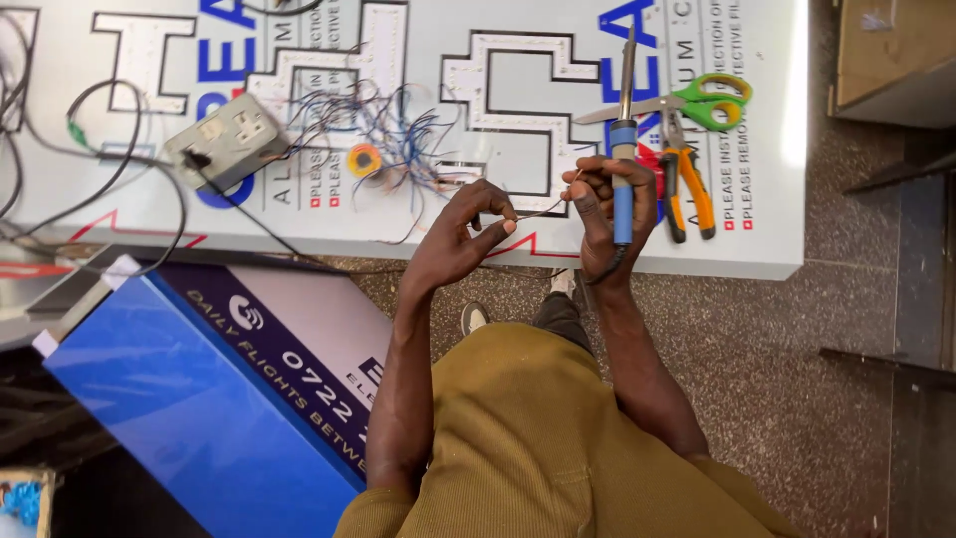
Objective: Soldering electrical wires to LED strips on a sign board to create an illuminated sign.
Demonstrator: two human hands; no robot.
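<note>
1. Two hands at work above the panel edge. Our left hand (468, 224) has thumb and forefinger pinched together on a thin wire (543, 207); the other fingers fan loose.
2. Our right hand (609, 204) is closed around the blue grip of a soldering iron (624, 149), held upright with the metal tip pointing away from us. Its fingertips also nip the far end of the same wire, which spans the short gap between the hands.
3. The wire sits in the air just above the near edge of the white sign panel (777, 149), touching nothing but our fingers. The iron's tip is well clear of it.
4. Just beside the right hand lie orange-handled pliers (687, 179) and green-handled scissors (697, 100), both on the panel.
5. Left of the left hand: a tangle of blue and red wires (398, 139), a small yellow reel (363, 159), and a grey socket box (227, 139) with a black cord plugged in.
6. We judge the work mid-way: letter outlines (508, 100) on the panel already carry rows of small lights, yet the wire tangle is loose and many ends look unjoined. We cannot tell whether the held wire is tinned or stripped.
7. A blue sign box (199, 399) lies on the floor near our left arm.
</note>
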